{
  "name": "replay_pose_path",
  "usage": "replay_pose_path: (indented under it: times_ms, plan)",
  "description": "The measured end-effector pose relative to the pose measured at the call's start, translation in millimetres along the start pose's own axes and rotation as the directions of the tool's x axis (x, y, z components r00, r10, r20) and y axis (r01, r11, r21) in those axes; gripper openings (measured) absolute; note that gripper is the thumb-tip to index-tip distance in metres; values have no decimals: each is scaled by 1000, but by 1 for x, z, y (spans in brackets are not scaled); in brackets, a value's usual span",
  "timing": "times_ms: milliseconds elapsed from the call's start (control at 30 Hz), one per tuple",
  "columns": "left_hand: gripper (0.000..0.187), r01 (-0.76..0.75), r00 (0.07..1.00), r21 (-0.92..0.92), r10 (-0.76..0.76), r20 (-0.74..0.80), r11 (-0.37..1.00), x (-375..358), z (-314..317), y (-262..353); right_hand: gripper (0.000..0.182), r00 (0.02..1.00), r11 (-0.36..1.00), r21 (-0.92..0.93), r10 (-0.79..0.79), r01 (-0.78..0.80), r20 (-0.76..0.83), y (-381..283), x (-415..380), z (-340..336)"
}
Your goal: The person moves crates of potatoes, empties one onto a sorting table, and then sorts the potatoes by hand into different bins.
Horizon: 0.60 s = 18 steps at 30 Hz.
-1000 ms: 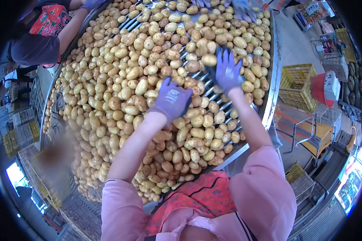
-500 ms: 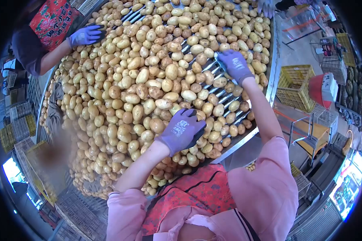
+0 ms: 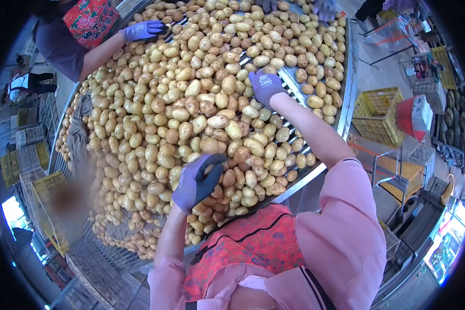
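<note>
My left hand [image 3: 197, 182], in a purple glove with a dark palm, hovers over the near part of a large heap of potatoes [image 3: 178, 113]. Its thumb and fingers curve with a gap between them, and no potato shows inside. My right hand [image 3: 267, 87], gloved alike, reaches farther out, its back turned up. The fingers point down among potatoes beside the metal roller bars [image 3: 293, 85], their tips partly hidden; the hand looks open against the heap.
Opposite at the left, another person's gloved hand [image 3: 145, 31] rests by the potatoes; more gloved hands [image 3: 325, 9] show at the far edge. A metal rim [image 3: 349, 85] bounds the sorting table. Beyond it stand a yellow crate [image 3: 378, 116] and a red bucket [image 3: 405, 116]. Grey cloth [image 3: 78, 135] lies left.
My right hand has moved left across the rollers, and potatoes there have shifted, baring metal behind it. My left hand has drawn back left and turned, its thumb now apart from the fingers.
</note>
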<state>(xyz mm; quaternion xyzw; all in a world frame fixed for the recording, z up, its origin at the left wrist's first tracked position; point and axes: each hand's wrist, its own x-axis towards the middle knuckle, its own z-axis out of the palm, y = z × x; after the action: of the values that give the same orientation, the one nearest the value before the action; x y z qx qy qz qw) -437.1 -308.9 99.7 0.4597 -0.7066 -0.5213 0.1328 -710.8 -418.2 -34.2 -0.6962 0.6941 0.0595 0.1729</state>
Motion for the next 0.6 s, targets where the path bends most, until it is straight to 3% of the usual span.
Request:
replay_pose_path:
  times_ms: [33,100,133,167,200,233,300,367,500,533,600]
  plan:
    - [23,92,996,-2,-92,12,996,-12,-5,-3,35,1000,1000,-3,-6,6,-8,1,2,-2]
    - [21,148,988,-102,-152,-28,984,-34,-8,-4,30,992,976,192,87,-104,94,25,13,2]
    - [21,207,974,-203,-220,-46,957,-45,-9,-5,31,998,939,339,63,-67,22,47,17,16]
    - [21,196,976,-209,-211,-50,958,-55,-11,-7,33,1000,793,609,27,-29,13,72,22,41]
    - [21,263,959,-271,-281,-29,926,-63,-13,-10,33,999,475,880,-36,-6,27,67,1,27]
    - [23,331,937,-331,-350,3,884,-67,-14,-12,34,995,74,997,-99,-11,18,62,-25,11]
    - [24,402,908,-410,-414,61,819,-63,-13,-10,42,945,-494,863,-321,-107,-67,62,-51,8]
    - [25,461,882,-378,-460,99,803,-52,-11,-1,47,936,-557,826,-330,-87,-124,55,-72,-6]
    - [24,416,909,-342,-389,149,842,-13,5,13,45,930,-657,754,-272,7,-246,54,-82,0]
    - [23,344,937,-284,-307,169,895,1,9,16,45,930,-660,752,-270,10,-249,55,-85,6]
    - [22,126,983,-110,-110,145,986,33,18,14,31,995,-825,564,-83,-35,-60,66,-91,35]
